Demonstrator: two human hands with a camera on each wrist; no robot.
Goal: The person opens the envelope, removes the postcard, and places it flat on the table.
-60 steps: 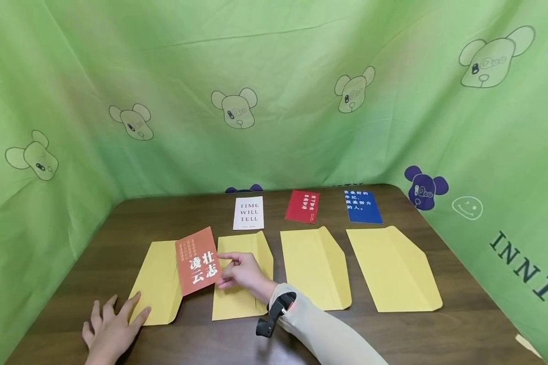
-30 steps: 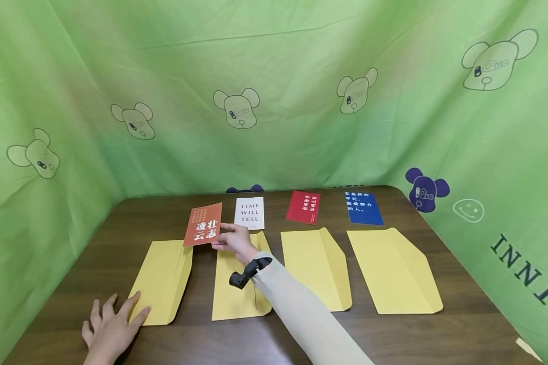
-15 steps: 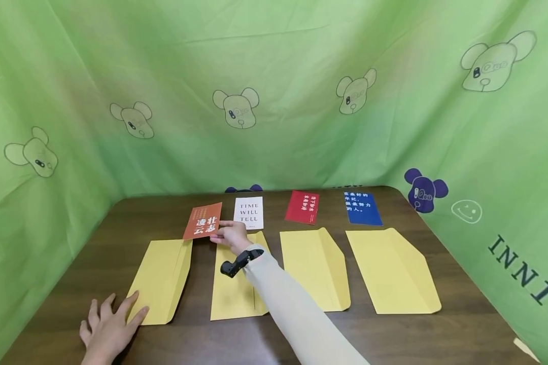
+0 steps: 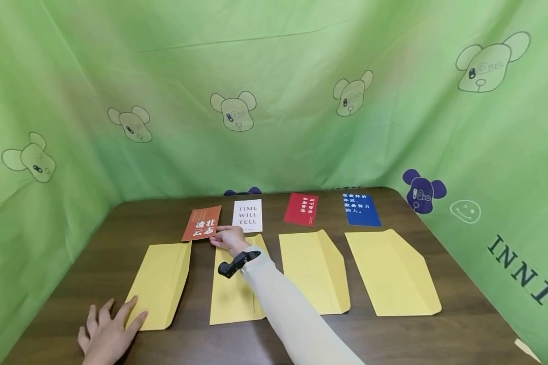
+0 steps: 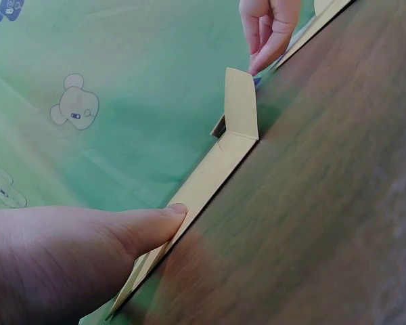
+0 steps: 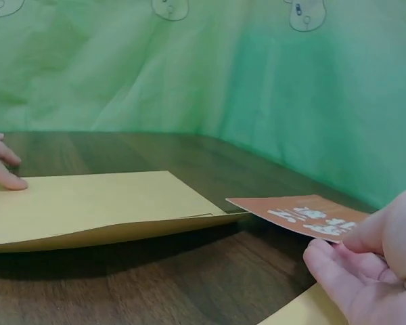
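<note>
My right hand point(image 4: 231, 240) pinches the right edge of an orange card point(image 4: 202, 223) with white characters. In the head view that card is just behind the leftmost yellow envelope point(image 4: 157, 286), its near corner by the envelope's top right corner. The right wrist view shows the card point(image 6: 304, 213) slightly raised and tilted, the thumb and fingers on its edge. My left hand point(image 4: 110, 332) rests with spread fingers on the lower left corner of the same envelope. Its flap point(image 5: 241, 101) stands up from the table in the left wrist view.
Three more yellow envelopes lie to the right, among them the second point(image 4: 230, 294), third point(image 4: 301, 263) and rightmost point(image 4: 388, 274). Behind them are a white card point(image 4: 247, 215), a red card point(image 4: 301, 209) and a blue card point(image 4: 362, 210). A green curtain point(image 4: 274, 142) surrounds the brown table point(image 4: 173, 350).
My right hand has carried the orange card away from me, off the leftmost envelope's flap to behind it, then lowered it slightly. The left hand has stayed on the envelope.
</note>
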